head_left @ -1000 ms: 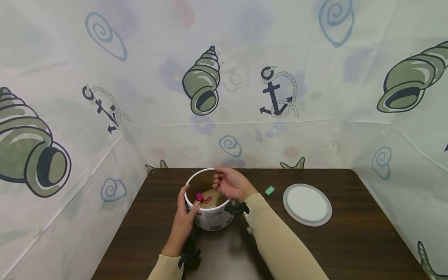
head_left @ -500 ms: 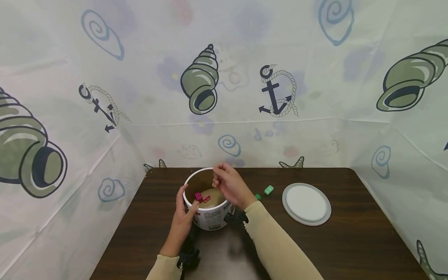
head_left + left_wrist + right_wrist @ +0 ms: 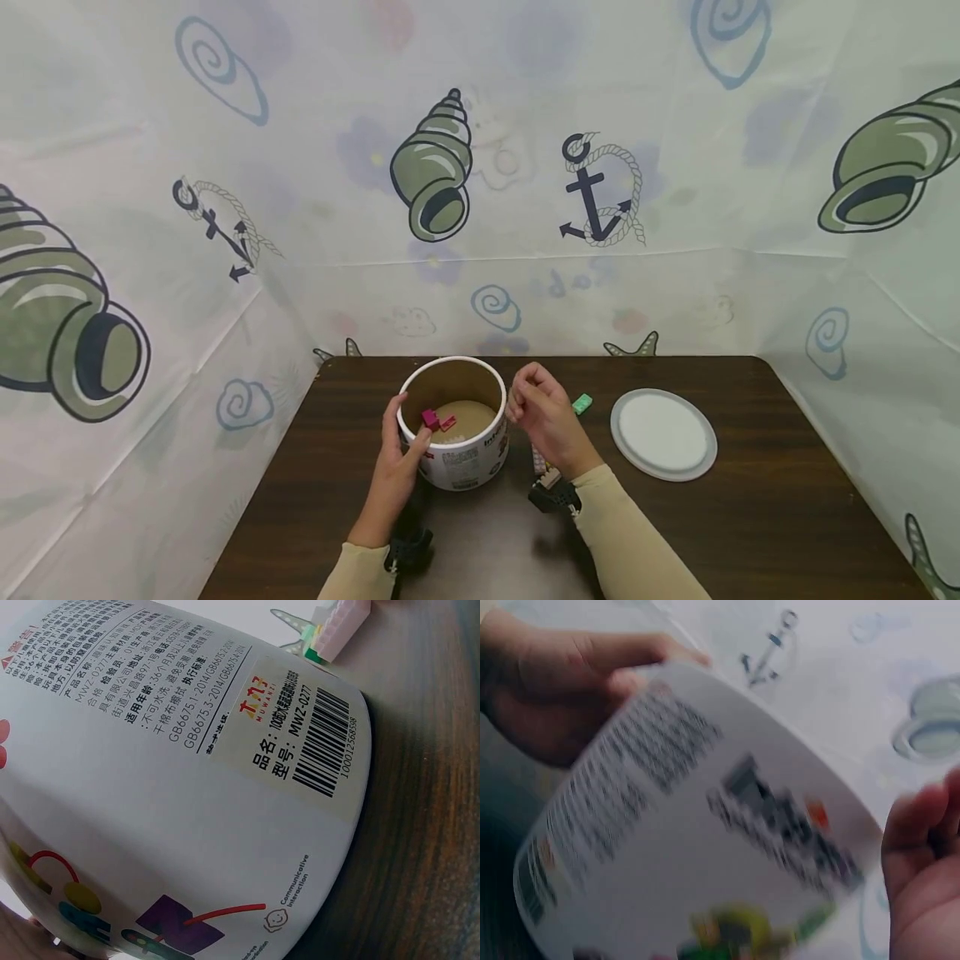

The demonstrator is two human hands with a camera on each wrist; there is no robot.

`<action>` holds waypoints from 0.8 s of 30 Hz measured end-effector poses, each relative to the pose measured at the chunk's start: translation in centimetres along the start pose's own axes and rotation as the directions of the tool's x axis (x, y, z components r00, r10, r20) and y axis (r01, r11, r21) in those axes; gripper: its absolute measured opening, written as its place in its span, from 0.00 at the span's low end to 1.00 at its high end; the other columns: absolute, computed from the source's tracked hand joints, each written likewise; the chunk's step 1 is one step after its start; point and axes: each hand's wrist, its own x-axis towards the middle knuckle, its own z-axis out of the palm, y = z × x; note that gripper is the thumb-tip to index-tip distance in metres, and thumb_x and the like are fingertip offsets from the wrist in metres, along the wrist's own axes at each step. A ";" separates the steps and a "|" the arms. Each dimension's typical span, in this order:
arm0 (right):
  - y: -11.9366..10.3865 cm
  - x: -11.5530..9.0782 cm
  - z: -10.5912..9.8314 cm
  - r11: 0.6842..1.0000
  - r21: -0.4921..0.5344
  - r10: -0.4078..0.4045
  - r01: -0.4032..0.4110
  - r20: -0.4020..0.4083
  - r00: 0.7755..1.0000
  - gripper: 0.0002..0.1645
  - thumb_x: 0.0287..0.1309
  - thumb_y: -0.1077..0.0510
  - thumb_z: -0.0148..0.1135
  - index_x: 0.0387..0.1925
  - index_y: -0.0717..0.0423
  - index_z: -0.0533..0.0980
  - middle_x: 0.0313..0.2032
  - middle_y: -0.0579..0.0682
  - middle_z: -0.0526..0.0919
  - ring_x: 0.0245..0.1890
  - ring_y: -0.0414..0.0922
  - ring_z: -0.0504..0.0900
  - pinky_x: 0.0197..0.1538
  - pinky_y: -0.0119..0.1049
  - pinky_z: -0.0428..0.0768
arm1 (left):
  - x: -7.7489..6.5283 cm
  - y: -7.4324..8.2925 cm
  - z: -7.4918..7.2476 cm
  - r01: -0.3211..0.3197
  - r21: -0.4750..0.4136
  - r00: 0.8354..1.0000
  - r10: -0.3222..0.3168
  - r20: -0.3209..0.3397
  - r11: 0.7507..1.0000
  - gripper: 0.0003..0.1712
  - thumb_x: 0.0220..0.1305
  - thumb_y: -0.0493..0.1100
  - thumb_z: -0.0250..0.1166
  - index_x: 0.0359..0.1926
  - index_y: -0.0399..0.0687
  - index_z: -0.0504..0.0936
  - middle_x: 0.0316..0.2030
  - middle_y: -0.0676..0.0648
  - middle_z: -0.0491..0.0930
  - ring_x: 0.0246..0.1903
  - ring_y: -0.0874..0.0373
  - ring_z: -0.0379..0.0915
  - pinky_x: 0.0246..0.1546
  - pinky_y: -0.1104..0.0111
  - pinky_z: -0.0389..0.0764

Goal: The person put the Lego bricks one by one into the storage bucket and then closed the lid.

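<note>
My left hand grips the left side of a white round bucket, thumb over the near rim. That hand also shows at the bucket's edge in the right wrist view. Inside the bucket lie a magenta block and a flatter pink piece. Just right of the rim, my right hand hangs apart from the bucket with fingers loosely curled; I see nothing between them. Partly hidden under it are a pale pink block and a beige piece. The right wrist view is blurred.
A mint green block lies beyond the right hand. Farther right is a round white lid on the dark wooden table. A patterned cloth hangs behind the table and along both sides.
My right hand has moved from over the bucket's right rim to the right, uncovering the rim and more of the inside. The left hand has kept its hold on the bucket.
</note>
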 end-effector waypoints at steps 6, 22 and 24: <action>0.4 -2.6 -4.6 0.979 -0.168 0.068 -0.117 -0.275 0.959 0.07 0.84 0.52 0.56 0.49 0.50 0.70 0.33 0.46 0.70 0.32 0.44 0.69 0.41 0.37 0.71 | 0.0 0.1 0.0 -0.013 0.015 1.000 0.013 0.000 1.000 0.44 0.80 0.48 0.63 0.86 0.70 0.51 0.84 0.44 0.50 0.71 0.40 0.64 0.57 0.56 0.78; 3.0 -5.8 -9.5 0.852 -0.241 0.231 -0.465 -0.625 0.746 0.31 0.83 0.58 0.53 0.80 0.51 0.59 0.36 0.49 0.76 0.21 0.37 0.66 0.23 0.28 0.67 | -0.1 0.0 -0.2 0.004 -0.003 1.000 -0.004 0.012 1.000 0.44 0.80 0.52 0.65 0.86 0.69 0.51 0.84 0.43 0.49 0.67 0.41 0.67 0.49 0.66 0.83; 2.7 -5.9 -9.4 0.828 -0.270 0.234 -0.491 -0.629 0.741 0.34 0.83 0.58 0.54 0.83 0.48 0.57 0.35 0.50 0.77 0.20 0.37 0.67 0.22 0.28 0.67 | -0.1 0.0 -0.2 0.005 -0.012 1.000 -0.005 0.017 1.000 0.45 0.79 0.54 0.65 0.86 0.69 0.50 0.84 0.45 0.48 0.70 0.40 0.63 0.49 0.65 0.82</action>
